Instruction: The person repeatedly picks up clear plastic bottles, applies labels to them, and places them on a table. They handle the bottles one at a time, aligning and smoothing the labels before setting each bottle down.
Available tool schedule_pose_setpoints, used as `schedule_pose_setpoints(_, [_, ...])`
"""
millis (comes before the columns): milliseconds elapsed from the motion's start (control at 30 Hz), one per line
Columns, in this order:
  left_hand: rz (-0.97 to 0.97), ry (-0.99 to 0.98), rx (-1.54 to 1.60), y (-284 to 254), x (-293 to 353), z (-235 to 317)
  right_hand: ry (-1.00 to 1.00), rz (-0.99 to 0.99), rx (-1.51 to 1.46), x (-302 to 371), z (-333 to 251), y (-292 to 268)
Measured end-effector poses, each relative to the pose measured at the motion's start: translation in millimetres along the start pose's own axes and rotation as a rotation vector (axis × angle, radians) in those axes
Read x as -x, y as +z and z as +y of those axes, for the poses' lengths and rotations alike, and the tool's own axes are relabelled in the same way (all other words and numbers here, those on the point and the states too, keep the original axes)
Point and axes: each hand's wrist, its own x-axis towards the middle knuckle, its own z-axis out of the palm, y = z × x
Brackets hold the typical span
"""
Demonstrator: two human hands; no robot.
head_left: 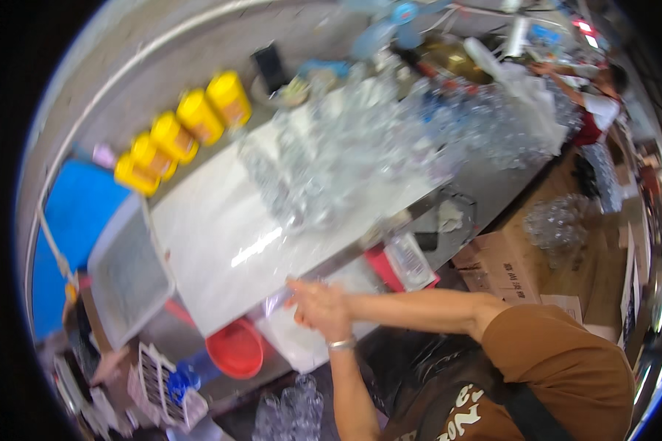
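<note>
My left hand (324,321), with a pale band at its wrist, and my right hand (326,296) meet close together at the near edge of the white tabletop (206,250). The fingers of both look curled in, though blur hides how they overlap. A small clear, shiny plastic piece (273,301) shows right by the fingertips; whether it is gripped is not plain. Beyond the hands, many clear plastic bottles (301,176) lie on their sides across the table. Just left and nearer stands a red plastic bowl (235,348).
Several yellow jugs (198,117) line the wall side. At left are a grey-white tub (132,264) and a white basket (162,389). A red tray (386,268) sits right of my hands. Cardboard boxes (496,268) and another person (599,110) are at right.
</note>
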Motion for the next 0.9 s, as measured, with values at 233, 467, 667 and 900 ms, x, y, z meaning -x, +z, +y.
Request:
schedule_pose_setpoints(233, [0.187, -0.415, 0.966, -54.4, -41.9, 58.6, -1.103, -0.003, 0.911, 37.0, -3.4, 63.2])
schedule_pose_setpoints(467, [-0.289, -0.261, 1.357, -153.9, -54.4, 91.3, -0.563, -0.384, 1.039, 102.4, -36.1, 74.3])
schedule_pose_setpoints(667, [-0.211, -0.596, 0.289, -88.3, -16.1, 53.2, -0.677, -0.04, 1.858, 135.8, -32.2, -44.3])
schedule_pose_setpoints(900, [-0.191, -0.53, 0.421, -61.7, 3.6, 145.4, -0.806, 0.072, 0.961, 444.8, -221.8, -120.3])
